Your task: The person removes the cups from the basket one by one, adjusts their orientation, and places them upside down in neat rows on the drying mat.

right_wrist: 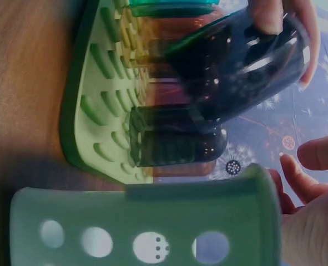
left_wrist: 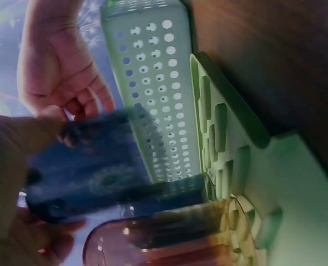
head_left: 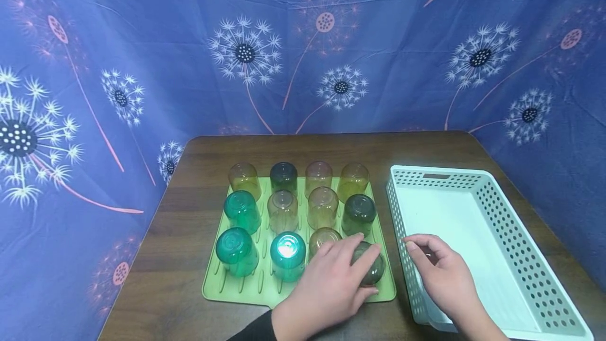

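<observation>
My left hand point(head_left: 329, 278) grips a dark grey drinking glass point(head_left: 374, 267) at the front right of the green drying mat point(head_left: 265, 291). In the right wrist view this glass point(right_wrist: 241, 66) is tilted and held up off the mat, fingers around its base end. Rows of upside-down glasses stand on the mat: teal ones, such as a teal glass point(head_left: 236, 251), plus amber, pinkish and dark grey ones. My right hand point(head_left: 445, 272) hovers over the left rim of the pale green basket point(head_left: 478, 214), its fingers loosely curled with nothing seen in them.
The basket has perforated sides and stands right of the mat on a brown wooden table point(head_left: 161, 257). Another dark glass point(head_left: 359, 214) stands just behind the held one. A blue dandelion-print cloth point(head_left: 293, 93) hangs behind and beside the table.
</observation>
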A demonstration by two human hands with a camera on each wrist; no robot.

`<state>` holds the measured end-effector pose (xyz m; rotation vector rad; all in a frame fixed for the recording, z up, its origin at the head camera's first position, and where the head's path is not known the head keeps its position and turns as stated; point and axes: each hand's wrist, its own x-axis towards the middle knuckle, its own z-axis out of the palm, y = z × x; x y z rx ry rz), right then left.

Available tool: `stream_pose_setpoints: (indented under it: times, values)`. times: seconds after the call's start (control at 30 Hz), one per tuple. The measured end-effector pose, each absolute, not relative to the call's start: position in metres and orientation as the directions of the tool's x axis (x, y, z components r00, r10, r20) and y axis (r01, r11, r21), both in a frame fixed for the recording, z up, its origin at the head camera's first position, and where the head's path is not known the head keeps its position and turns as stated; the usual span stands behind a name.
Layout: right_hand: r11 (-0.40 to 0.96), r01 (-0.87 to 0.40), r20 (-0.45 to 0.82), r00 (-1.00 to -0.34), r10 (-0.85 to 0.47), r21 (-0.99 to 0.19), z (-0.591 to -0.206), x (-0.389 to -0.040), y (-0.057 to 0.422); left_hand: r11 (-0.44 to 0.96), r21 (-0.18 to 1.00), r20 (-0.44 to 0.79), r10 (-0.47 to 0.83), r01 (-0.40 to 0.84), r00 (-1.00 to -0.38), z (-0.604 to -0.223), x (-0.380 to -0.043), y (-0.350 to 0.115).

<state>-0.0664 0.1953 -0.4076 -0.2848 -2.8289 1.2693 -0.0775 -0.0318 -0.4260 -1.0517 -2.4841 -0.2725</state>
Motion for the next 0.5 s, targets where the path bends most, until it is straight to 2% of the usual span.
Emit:
stream_pose_setpoints:
  times: [0.1,0.2,0.5]
  values:
    - [0.668,0.078,0.046,-0.985,0.166,-0.741,-0.413,-0.065,0.191,0.731,-0.091,0.401,0.649,0.676,-0.647,-0.43,-0.081,-0.024]
    - [0.671,0.016,0.121,-0.98,0.157,-0.742,-0.418,-0.063,0.187,0.753,-0.148,0.362,0.645,0.642,-0.673,-0.434,-0.083,-0.019]
    - [0.69,-0.019,0.178,-0.971,0.16,-0.724,-0.424,-0.065,0.185,0.804,-0.177,0.297,0.593,0.568,-0.748,-0.442,-0.09,-0.014]
